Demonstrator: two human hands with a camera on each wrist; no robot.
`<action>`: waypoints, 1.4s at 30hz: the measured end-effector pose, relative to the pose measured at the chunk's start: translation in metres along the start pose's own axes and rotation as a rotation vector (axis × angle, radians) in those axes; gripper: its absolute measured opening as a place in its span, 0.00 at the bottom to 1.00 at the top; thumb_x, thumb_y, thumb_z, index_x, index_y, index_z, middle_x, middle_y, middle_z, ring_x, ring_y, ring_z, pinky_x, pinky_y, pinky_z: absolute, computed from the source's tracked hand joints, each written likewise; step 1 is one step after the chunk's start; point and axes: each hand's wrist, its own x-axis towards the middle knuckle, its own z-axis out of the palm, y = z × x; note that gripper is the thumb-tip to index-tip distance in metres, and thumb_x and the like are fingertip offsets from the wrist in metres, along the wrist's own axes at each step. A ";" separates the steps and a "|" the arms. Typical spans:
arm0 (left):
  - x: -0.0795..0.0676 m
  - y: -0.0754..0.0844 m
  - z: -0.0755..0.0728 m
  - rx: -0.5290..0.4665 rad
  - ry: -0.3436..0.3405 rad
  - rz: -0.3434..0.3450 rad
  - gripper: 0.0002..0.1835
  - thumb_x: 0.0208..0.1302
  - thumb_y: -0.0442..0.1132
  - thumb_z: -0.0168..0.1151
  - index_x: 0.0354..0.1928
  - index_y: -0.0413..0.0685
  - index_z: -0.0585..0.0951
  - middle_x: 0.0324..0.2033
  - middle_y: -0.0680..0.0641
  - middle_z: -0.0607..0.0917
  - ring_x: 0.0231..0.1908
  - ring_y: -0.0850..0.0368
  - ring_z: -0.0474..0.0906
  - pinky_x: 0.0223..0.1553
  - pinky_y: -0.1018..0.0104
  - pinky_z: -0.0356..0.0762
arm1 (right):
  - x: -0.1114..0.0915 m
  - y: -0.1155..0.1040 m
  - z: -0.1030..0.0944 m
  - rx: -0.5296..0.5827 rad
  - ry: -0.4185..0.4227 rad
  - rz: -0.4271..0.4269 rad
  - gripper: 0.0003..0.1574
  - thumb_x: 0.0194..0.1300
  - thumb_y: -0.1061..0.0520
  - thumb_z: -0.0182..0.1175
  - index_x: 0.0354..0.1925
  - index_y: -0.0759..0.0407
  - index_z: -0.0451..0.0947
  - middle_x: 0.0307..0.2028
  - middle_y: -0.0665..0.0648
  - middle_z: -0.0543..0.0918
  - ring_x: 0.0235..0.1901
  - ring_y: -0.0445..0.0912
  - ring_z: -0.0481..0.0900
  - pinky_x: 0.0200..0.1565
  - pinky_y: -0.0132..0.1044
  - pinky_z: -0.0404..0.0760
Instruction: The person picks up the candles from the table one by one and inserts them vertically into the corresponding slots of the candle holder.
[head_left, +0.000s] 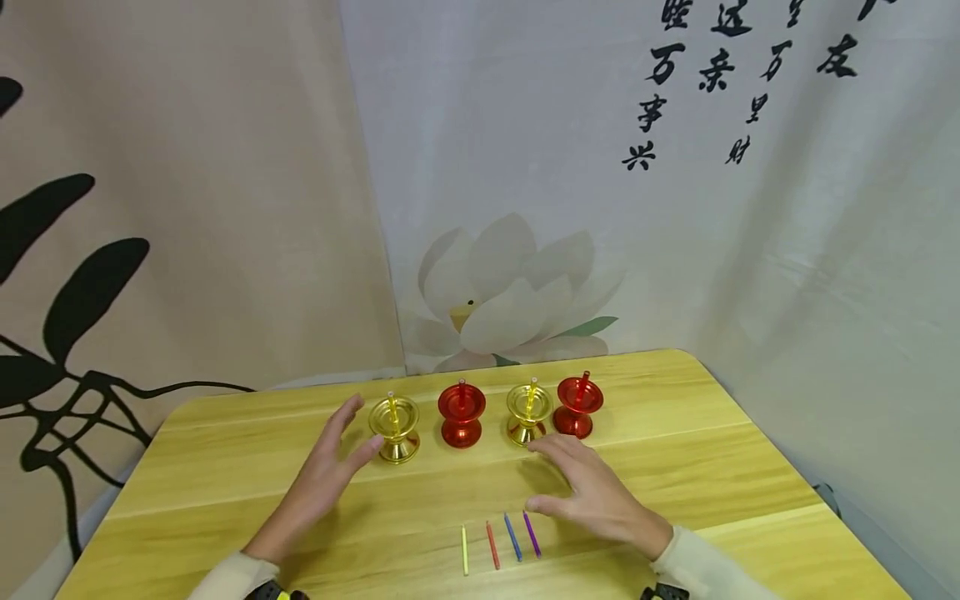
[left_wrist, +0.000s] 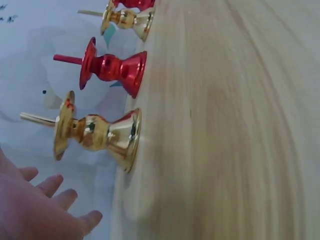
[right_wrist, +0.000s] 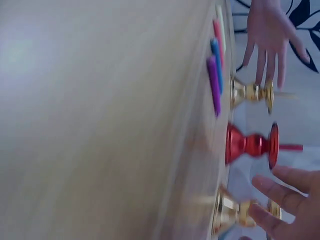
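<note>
Gold and red candle holders alternate in a row along the back of the table: a gold holder (head_left: 397, 429), a red holder (head_left: 461, 414), a second gold holder (head_left: 528, 412) and a second red holder (head_left: 577, 406). Each has a thin upright pin in its dish. My left hand (head_left: 326, 477), fingers spread, is beside the leftmost gold holder and holds nothing. My right hand (head_left: 592, 492) is in front of the second gold holder, fingers loosely extended. Nearer me lie thin candles: yellow (head_left: 465, 552), red (head_left: 492, 546), blue (head_left: 513, 537) and purple (head_left: 532, 534).
The wooden table (head_left: 697, 467) has a rounded back corner at the right. Behind it hangs a pale cloth backdrop (head_left: 525, 150) printed with a lotus, dark leaves and black writing.
</note>
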 end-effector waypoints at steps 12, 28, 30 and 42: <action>0.032 -0.007 0.022 -0.267 0.008 -0.097 0.49 0.63 0.52 0.67 0.77 0.55 0.48 0.73 0.41 0.58 0.71 0.40 0.56 0.67 0.43 0.57 | 0.032 -0.041 0.036 0.016 -0.137 -0.206 0.27 0.54 0.27 0.66 0.39 0.45 0.83 0.39 0.39 0.80 0.43 0.38 0.72 0.45 0.34 0.74; 0.039 -0.013 0.037 -0.311 0.037 -0.102 0.45 0.59 0.47 0.73 0.72 0.54 0.57 0.63 0.38 0.71 0.62 0.42 0.70 0.55 0.59 0.73 | 0.036 -0.068 0.060 -0.163 -0.207 -0.317 0.20 0.42 0.31 0.74 0.25 0.38 0.79 0.26 0.32 0.71 0.31 0.31 0.63 0.37 0.29 0.62; 0.038 -0.012 0.037 -0.308 0.037 -0.105 0.45 0.59 0.47 0.73 0.72 0.53 0.57 0.64 0.38 0.70 0.63 0.42 0.70 0.56 0.59 0.73 | 0.035 -0.070 0.061 -0.167 -0.217 -0.326 0.18 0.43 0.35 0.75 0.26 0.38 0.80 0.24 0.31 0.71 0.30 0.30 0.63 0.37 0.28 0.62; 0.030 -0.016 0.031 -0.294 0.031 -0.134 0.45 0.57 0.50 0.73 0.72 0.58 0.57 0.63 0.40 0.72 0.62 0.44 0.71 0.55 0.55 0.74 | 0.040 -0.078 0.057 -0.042 -0.345 -0.369 0.08 0.46 0.55 0.75 0.25 0.42 0.85 0.22 0.31 0.80 0.25 0.19 0.69 0.36 0.17 0.68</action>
